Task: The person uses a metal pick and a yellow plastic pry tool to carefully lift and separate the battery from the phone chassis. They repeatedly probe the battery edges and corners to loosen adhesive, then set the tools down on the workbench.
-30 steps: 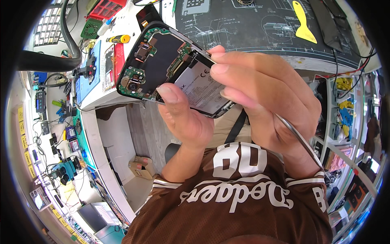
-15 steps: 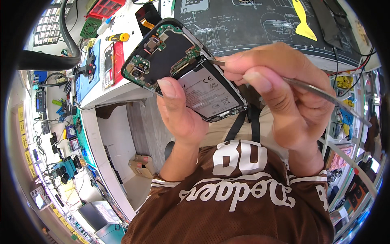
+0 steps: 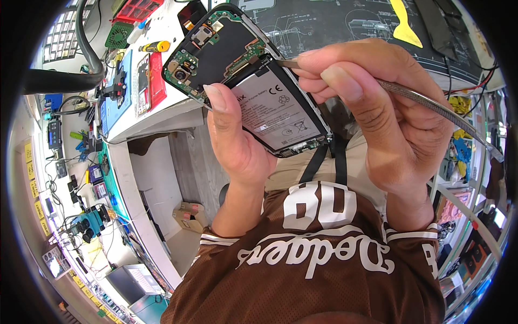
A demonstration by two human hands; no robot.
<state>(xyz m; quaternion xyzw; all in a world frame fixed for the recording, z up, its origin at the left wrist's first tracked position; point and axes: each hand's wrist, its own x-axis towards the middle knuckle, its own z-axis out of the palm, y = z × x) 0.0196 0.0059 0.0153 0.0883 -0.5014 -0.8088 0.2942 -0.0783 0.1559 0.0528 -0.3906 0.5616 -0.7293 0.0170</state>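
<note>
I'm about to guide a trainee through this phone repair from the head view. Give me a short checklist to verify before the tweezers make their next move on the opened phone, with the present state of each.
1. Phone held firmly: ok, left hand grips its lower edge, thumb on the battery.
2. Tweezers under control: ok, pinched in the right hand.
3. Tip on a part, off the battery: cannot tell, the tip sits at the battery's top edge by the board.
4. Tip holds something: cannot tell, too small.
5. Board in view: ok, back cover off.
6. Bench mat within reach: ok, just behind the phone.
</note>
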